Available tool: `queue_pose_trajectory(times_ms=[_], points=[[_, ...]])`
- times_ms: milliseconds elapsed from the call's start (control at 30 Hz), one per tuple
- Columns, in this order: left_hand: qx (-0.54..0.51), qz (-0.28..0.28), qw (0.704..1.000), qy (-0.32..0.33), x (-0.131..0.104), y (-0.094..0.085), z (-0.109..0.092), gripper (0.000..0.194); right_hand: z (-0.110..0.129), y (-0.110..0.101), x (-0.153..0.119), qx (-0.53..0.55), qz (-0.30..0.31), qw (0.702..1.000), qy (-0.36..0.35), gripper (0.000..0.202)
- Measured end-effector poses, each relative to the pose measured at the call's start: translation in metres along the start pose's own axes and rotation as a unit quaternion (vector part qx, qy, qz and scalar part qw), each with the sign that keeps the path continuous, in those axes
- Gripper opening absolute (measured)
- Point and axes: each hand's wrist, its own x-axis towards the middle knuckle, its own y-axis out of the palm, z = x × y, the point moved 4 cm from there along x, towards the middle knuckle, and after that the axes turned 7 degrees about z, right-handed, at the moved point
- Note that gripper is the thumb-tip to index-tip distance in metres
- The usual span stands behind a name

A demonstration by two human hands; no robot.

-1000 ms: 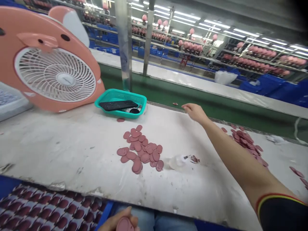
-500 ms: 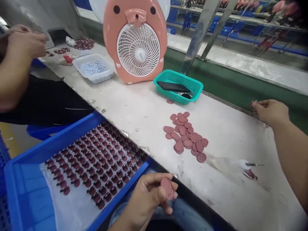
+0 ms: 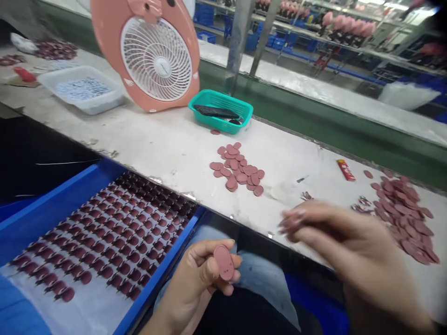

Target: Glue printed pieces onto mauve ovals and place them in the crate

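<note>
In my left hand (image 3: 190, 284) an oval reddish-brown disc (image 3: 224, 263) is pinched upright between thumb and fingers, with small dark holes near its lower end. My right hand (image 3: 356, 246) is smeared by motion above the table's front edge. Its thumb and fingers come together around something small and dark red that I cannot make out. Loose discs of the same kind lie in one pile (image 3: 240, 170) mid-table and a bigger pile (image 3: 407, 218) at the right. Left of my knees, a blue tray (image 3: 181, 232) bears rows of dark red disc pieces (image 3: 104, 232) on a white sheet.
A pink fan (image 3: 160, 65) and a green basket (image 3: 220, 123) with a black phone-like slab stand at the back. Left of them is a white tub (image 3: 98, 102) of small pale pieces. A red packet (image 3: 345, 170) and a small pointed tool (image 3: 302, 178) lie on the table.
My right hand has come from the table's far right edge inward and down towards my left hand. The view has swung right, showing the right pile. My left hand still holds a disc.
</note>
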Motion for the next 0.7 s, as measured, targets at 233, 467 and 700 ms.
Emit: queue_pose_trajectory(times_ms=[233, 467, 700], points=[[0.043, 0.054, 0.998, -0.013, 0.002, 0.000, 0.006, 0.040, 0.009, 0.057, -0.006, 0.083, 0.078, 0.993, -0.042, 0.024], [0.052, 0.060, 0.997, -0.007, 0.004, 0.004, 0.006, 0.036, 0.008, 0.059, -0.009, 0.038, 0.101, 0.993, -0.055, 0.017], [0.053, 0.062, 0.996, -0.020, 0.005, 0.001, 0.009, 0.039, 0.010, 0.058, -0.006, 0.009, 0.116, 0.991, -0.068, 0.020]])
